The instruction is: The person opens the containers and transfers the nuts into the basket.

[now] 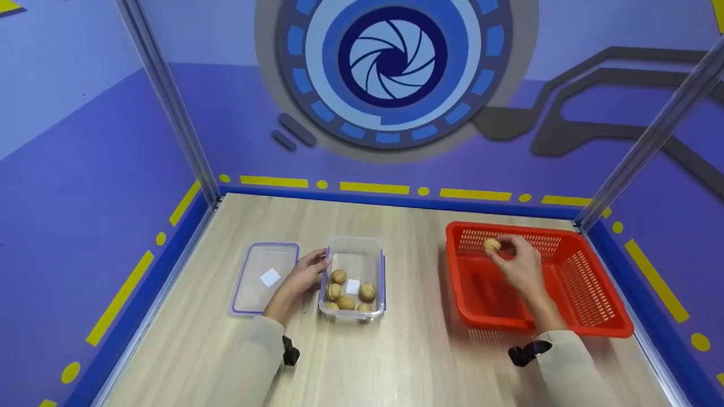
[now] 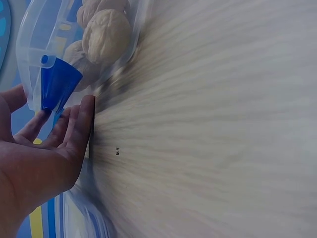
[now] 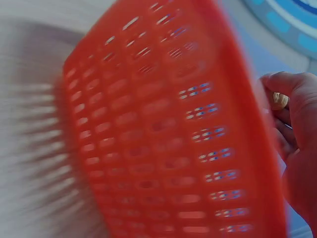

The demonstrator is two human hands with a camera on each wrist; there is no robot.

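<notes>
A walnut (image 1: 492, 245) is pinched between the thumb and fingers of my right hand (image 1: 521, 267), over the red plastic basket (image 1: 491, 321). In the right wrist view the basket's slotted wall (image 3: 131, 119) fills the middle, with the held walnut (image 3: 280, 101) beyond its rim. My left hand (image 1: 304, 275) touches the left side of a clear plastic box (image 1: 355, 244), fingers extended by its hanging blue latch (image 2: 58, 82). Several walnuts (image 1: 346, 303) and a small white square (image 1: 353, 286) lie inside the box.
Left of the box, a clear lid with a blue-purple edge (image 1: 249, 291) lies flat on the wooden table (image 1: 413, 339), with a white square label (image 1: 270, 277) on it. Printed blue and purple panels (image 1: 373, 169) enclose the table at the back and sides.
</notes>
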